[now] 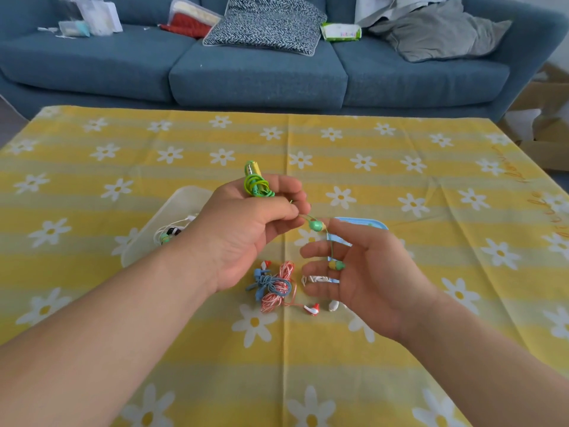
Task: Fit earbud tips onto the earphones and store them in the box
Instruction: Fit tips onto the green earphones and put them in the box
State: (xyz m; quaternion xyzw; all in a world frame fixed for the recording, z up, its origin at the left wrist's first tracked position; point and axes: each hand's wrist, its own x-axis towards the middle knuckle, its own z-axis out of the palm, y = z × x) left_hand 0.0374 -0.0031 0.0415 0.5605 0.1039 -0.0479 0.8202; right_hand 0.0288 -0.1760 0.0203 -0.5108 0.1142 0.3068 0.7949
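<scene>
Left hand (pixel 246 229) grips the green coil (pixel 257 184), pinching its cord right of the box (pixel 172 211); right hand (pixel 369 272) spreads loose. The dangling bud (pixel 317 225) could swing and foil fitting.

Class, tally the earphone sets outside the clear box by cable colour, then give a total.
Green earphones, held in the left hand: 1
Red-and-white earphones: 1
Blue earphones: 1
White earphones, partly hidden by the right hand: 1
Total: 4
</scene>
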